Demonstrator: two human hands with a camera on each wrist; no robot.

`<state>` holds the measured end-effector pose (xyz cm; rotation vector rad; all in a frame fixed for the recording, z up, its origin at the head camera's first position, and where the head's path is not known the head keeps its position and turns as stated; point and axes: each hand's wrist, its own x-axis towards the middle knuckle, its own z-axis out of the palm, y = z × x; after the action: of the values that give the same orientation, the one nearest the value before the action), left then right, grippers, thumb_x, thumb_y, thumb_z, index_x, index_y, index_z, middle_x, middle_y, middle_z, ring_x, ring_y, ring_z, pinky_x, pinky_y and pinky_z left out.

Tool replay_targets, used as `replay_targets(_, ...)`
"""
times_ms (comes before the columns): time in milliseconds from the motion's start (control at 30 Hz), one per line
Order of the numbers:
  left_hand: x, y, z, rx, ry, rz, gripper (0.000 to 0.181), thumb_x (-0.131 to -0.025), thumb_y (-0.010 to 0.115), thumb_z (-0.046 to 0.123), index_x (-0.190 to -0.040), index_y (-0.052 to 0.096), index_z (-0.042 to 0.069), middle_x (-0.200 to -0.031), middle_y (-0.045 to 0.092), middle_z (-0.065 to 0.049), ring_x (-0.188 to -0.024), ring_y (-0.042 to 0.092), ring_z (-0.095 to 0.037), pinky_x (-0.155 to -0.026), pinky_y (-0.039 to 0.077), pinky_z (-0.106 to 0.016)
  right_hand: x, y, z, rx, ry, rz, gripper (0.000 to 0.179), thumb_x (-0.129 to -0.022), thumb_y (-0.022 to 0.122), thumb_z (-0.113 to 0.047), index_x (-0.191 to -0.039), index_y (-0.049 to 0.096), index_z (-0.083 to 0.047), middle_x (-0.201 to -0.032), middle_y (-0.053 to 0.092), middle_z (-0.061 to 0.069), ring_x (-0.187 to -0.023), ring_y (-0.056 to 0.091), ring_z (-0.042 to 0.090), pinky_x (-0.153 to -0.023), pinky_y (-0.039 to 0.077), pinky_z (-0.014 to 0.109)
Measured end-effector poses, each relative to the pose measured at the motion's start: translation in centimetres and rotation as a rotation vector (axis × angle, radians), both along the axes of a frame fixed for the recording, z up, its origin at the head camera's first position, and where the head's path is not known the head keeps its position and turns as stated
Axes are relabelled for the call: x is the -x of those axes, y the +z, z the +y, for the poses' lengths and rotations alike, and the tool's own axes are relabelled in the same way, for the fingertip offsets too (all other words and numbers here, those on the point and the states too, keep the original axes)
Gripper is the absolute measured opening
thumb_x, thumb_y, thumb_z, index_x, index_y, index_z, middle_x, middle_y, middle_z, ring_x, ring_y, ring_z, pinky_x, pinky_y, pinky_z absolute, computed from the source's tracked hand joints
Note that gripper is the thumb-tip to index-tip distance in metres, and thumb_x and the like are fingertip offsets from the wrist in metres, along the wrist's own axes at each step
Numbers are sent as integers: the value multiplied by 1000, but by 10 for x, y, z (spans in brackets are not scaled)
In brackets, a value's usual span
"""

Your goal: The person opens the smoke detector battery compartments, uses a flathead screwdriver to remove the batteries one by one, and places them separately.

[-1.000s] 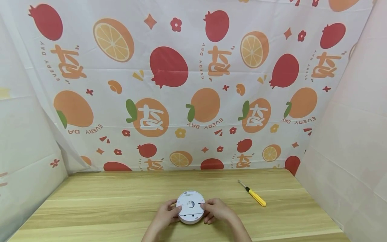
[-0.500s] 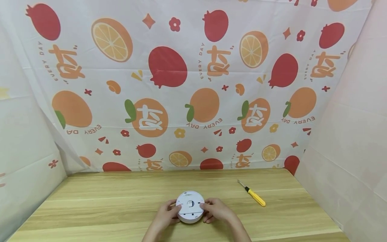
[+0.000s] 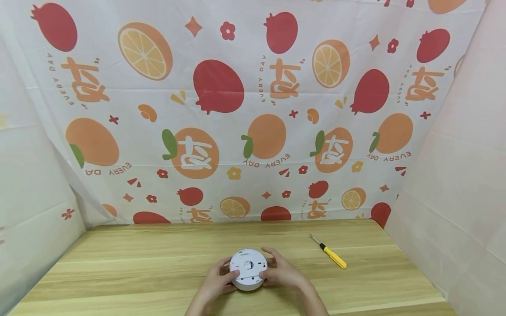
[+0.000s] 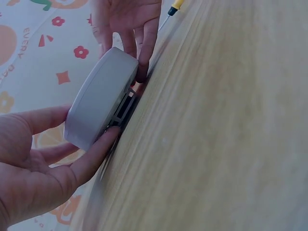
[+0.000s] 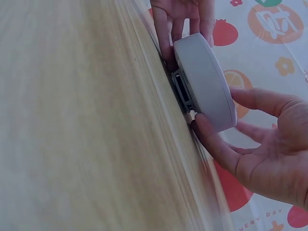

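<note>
A round white smoke detector (image 3: pixel 248 281) is held just over the table in the head view, its flat back with a central hole and small slots facing up. My left hand (image 3: pixel 213 281) grips its left edge, thumb on the back face and fingers beneath. On the opposite edge my right hand (image 3: pixel 282 272) holds it, thumb on the back and index finger by the rim. The left wrist view shows the smooth side wall of the smoke detector (image 4: pixel 98 98) and a dark slotted part underneath. Fingertips of both hands reach under it in the right wrist view.
To the right on the wooden table (image 3: pixel 138 263) lies a screwdriver (image 3: pixel 334 256) with a yellow handle, its metal tip pointing away and left. A fruit-printed cloth (image 3: pixel 237 131) hangs behind the table, and pale cloth (image 3: pixel 446 197) covers the right side.
My right thumb has slid down along the detector's back toward me, and my right index finger has lifted near the rim. The left hand and the screwdriver stay much as before.
</note>
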<state>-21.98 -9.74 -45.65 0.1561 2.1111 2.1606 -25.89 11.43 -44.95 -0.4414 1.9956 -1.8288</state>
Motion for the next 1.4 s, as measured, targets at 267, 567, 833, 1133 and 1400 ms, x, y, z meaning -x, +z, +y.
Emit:
replay_targets(267, 0, 0, 1, 2, -26, 8, 73, -80, 62, -5, -138, 18, -11, -126, 24, -46, -93, 57, -34, -74, 54, -44, -1, 1, -1, -16, 4, 19, 65, -76, 63, 8, -135, 39, -1, -116, 44, 21, -88, 57, 28, -71, 55, 39)
replay_targets(567, -1, -1, 0, 3, -66, 44, 70, -77, 63, -7, -136, 26, -11, -127, 25, -43, -95, 55, -29, -76, 54, -40, -1, 1, -2, -34, -9, 20, 63, -75, 64, 8, -133, 42, -2, -114, 45, 20, -88, 57, 27, -71, 55, 38)
replay_targets(833, 1, -4, -1, 8, -56, 45, 68, -76, 61, -9, -135, 28, -12, -127, 27, -42, -94, 54, -28, -75, 54, -40, 0, 3, 0, -91, -16, 65, 59, -73, 68, 6, -127, 46, -5, -113, 45, 18, -94, 53, 27, -72, 54, 35)
replay_targets(1133, -1, 0, 0, -12, -61, 56, 68, -76, 59, -10, -135, 25, -13, -127, 25, -44, -94, 55, -28, -76, 53, -40, 0, 2, -1, -111, 8, 118, 59, -73, 68, 3, -127, 46, -7, -113, 45, 16, -93, 54, 26, -72, 54, 34)
replay_targets(1400, -2, 1, -1, 5, -57, 52, 68, -77, 60, -8, -136, 26, -12, -127, 24, -45, -97, 53, -31, -77, 53, -39, 1, 0, -2, -112, 12, 133, 57, -74, 67, 4, -127, 48, -6, -109, 46, 14, -91, 54, 25, -71, 54, 34)
